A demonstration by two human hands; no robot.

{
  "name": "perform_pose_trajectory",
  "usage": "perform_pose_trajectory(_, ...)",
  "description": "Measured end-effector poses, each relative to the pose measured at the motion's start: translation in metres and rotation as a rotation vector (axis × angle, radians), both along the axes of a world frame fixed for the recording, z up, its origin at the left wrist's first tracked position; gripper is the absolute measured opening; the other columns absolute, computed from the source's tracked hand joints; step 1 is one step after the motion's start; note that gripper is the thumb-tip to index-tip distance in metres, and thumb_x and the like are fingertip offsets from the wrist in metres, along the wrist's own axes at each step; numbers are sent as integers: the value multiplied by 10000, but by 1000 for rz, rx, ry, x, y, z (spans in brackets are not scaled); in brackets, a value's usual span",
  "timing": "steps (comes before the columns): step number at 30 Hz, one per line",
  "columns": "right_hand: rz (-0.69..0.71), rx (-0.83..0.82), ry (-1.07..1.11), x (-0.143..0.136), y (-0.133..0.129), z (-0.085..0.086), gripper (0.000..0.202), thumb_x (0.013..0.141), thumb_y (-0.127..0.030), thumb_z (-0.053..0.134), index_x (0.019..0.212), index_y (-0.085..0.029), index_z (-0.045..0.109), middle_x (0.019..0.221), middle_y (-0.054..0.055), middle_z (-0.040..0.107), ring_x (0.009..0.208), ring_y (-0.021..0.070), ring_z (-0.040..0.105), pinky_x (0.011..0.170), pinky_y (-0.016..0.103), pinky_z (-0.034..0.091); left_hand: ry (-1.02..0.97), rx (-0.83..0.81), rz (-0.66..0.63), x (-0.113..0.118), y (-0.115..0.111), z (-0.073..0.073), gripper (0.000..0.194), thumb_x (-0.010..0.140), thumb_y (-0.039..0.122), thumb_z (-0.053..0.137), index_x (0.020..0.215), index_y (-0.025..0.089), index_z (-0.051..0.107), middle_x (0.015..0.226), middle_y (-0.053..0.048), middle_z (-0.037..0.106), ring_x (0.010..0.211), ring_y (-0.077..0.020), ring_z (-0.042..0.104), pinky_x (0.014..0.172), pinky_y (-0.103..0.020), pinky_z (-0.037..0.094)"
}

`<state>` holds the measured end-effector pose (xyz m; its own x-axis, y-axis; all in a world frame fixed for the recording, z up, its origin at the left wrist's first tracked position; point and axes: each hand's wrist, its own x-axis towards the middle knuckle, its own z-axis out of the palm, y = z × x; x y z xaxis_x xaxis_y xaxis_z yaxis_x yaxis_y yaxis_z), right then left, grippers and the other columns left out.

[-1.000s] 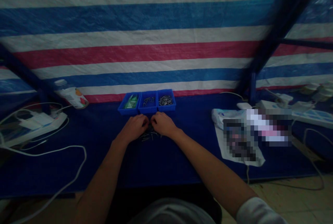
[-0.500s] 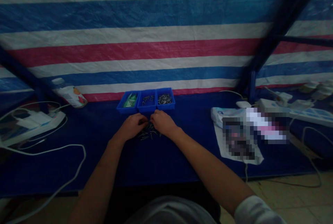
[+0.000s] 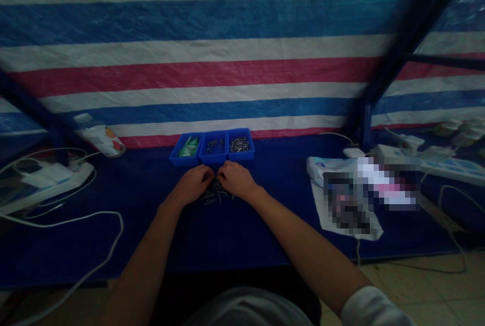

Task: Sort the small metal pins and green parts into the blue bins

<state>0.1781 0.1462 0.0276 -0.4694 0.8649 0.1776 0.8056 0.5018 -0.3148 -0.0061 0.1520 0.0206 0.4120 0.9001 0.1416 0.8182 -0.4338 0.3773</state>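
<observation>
A small pile of loose metal screws point(image 3: 212, 197) lies on the blue table, with both hands bent over its far side. My left hand point(image 3: 194, 184) has its thumb and fingers curled together above the pile's left part. Close beside it, my right hand point(image 3: 237, 180) makes a pinch over the right part. Whatever the fingertips hold is too small and dark to make out. Just beyond the hands stand three joined blue bins: the left bin point(image 3: 173, 156) holds green and clear plastic bags, the middle bin point(image 3: 212, 158) a few screws, the right bin point(image 3: 242, 155) many.
At left are a plastic bottle point(image 3: 102, 138), a power strip point(image 3: 76, 184) and a white cable point(image 3: 120, 230). A plastic package point(image 3: 322, 169), partly blurred, lies to the right, with another power strip point(image 3: 454, 167) behind it. Striped sheeting point(image 3: 227, 73) hangs along the back.
Both hands have shifted very slightly while staying over the screw pile, fingers still curled. The bins and the other things stay where they were.
</observation>
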Motion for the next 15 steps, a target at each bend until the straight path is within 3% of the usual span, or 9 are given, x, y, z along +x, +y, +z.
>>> perform_pose_trajectory(7, -64, 0, -29, -7, -1, 0, 320, 952, -211, 408, 1039, -172, 713, 1093, 125, 670, 997, 253, 629, 781, 360, 516, -16, -10, -28, -1, 1, 1, 178, 901, 276, 521, 897, 192, 678, 905, -57, 661, 815, -207, 626, 740, -333, 452)
perform_pose_trajectory(11, -54, -7, -7, -7, -2, -1, 319, 955, -209, 398, 1036, -163, 703, 1115, 131, 660, 1024, 238, 614, 838, 365, 504, 17, 6, -38, 0, 0, 1, 190, 911, 257, 483, 861, 193, 655, 899, -58, 664, 827, -211, 627, 752, -341, 450)
perform_pose_trajectory(15, -61, 8, 16, -7, -2, -1, 298, 948, -247, 429, 998, -174, 713, 1090, 123, 668, 1006, 240, 619, 796, 346, 509, 28, 25, -25, 0, -1, 0, 197, 925, 260, 446, 860, 197, 622, 915, -67, 662, 852, -225, 627, 771, -356, 451)
